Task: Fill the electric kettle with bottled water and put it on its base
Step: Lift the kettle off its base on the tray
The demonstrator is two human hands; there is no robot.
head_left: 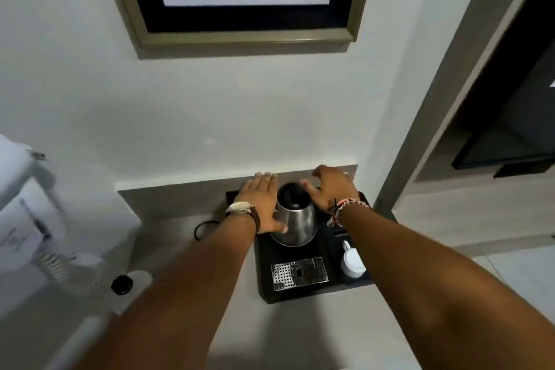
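Reaching in from the near edge, both forearms crossed the pale grey desk (168,234) w/ a black-capped clear water bottle (127,282) lying at left. Farther on, the steel conical kettle (295,227) sat on the black tray (303,296). Left hand (261,204) touched its side, fingers open; right hand (330,189) hovered, fingers spread. Step looked like the pickup; next probably needs lid open & bottle fetched.

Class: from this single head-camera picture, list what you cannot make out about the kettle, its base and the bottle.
- Head view: kettle base, hidden under the kettle body.
- Kettle handle, hidden behind left hand and right hand.
- Water level: dark lid covers the opening.
- Bottle: blurred, contents unclear.
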